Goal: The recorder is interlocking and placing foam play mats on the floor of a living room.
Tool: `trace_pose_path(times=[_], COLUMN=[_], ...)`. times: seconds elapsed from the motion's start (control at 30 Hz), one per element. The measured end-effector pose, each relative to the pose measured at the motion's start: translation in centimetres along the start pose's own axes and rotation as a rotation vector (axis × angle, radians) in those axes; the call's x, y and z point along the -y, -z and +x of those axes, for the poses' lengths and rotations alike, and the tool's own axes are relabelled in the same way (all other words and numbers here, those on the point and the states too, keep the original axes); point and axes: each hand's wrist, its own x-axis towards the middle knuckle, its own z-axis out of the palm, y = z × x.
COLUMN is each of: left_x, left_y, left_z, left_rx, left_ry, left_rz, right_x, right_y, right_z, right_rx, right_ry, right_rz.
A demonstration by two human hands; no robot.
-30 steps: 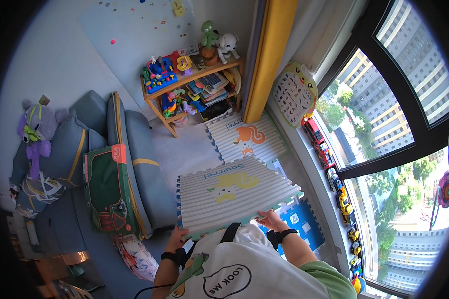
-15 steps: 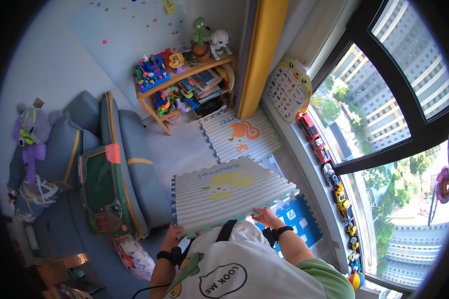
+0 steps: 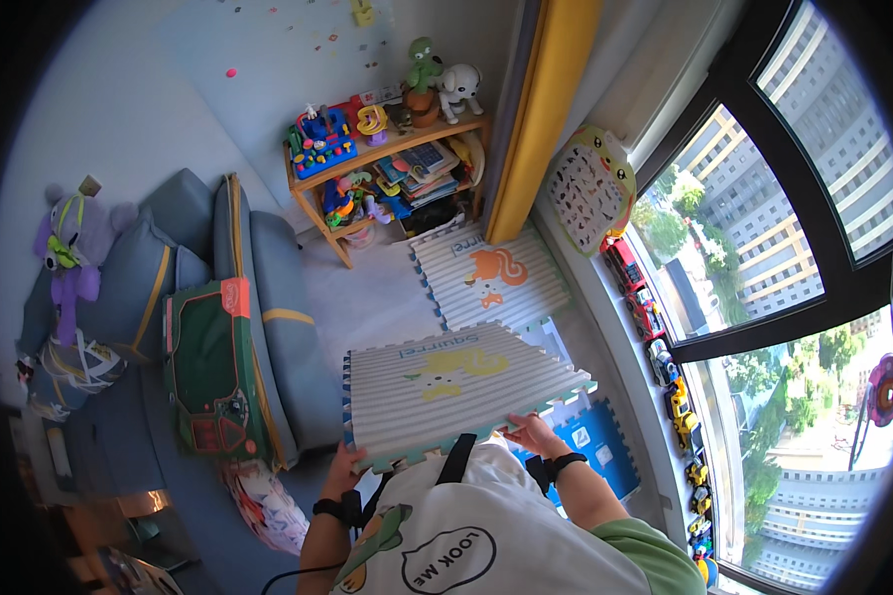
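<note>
A foam floor mat tile [image 3: 446,399], striped grey and white with a yellow squirrel and notched edges, is held up in front of my body. My left hand [image 3: 344,467] grips its near left corner. On the near right edge, my right hand [image 3: 532,433] is closed round the rim with the thumb on top. Beyond it, a matching tile with an orange squirrel [image 3: 497,275] lies flat on the floor. Partly covered by the held tile, a blue tile with white pictures [image 3: 599,448] rests on the floor to the right.
A wooden shelf [image 3: 387,157] with toys and books stands at the back. To the left is a grey-blue sofa [image 3: 281,327] with a green game board [image 3: 208,362] leaning on it. Toy vehicles [image 3: 679,412] line the window sill at right. A yellow curtain [image 3: 543,119] hangs by the shelf.
My view has shifted slightly, so the room sits a little further right and lower. The held tile stays in both hands and now covers more of the blue tile.
</note>
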Motion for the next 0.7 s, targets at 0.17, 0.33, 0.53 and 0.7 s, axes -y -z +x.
trace_pose_path(times=[0.17, 0.33, 0.53, 0.7], left_x=[-0.3, -0.6, -1.7, -2.0], left_y=[-0.3, -0.9, -2.2, -2.4], left_z=[-0.3, -0.3, 0.0, 0.1], left_rx=[-0.013, 0.063, 0.062, 0.012], left_ry=[0.011, -0.022, -0.041, 0.001], left_rz=[-0.029, -0.049, 0.074, 0.137], right_x=[0.2, 0.9, 1.2, 0.9], right_y=[-0.4, -0.8, -0.8, -0.7], right_z=[0.0, -0.1, -0.2, -1.0], right_rx=[-0.041, -0.039, -0.045, -0.044], right_ry=[-0.017, 0.026, 0.051, 0.018], right_rz=[-0.019, -0.105, -0.114, -0.104])
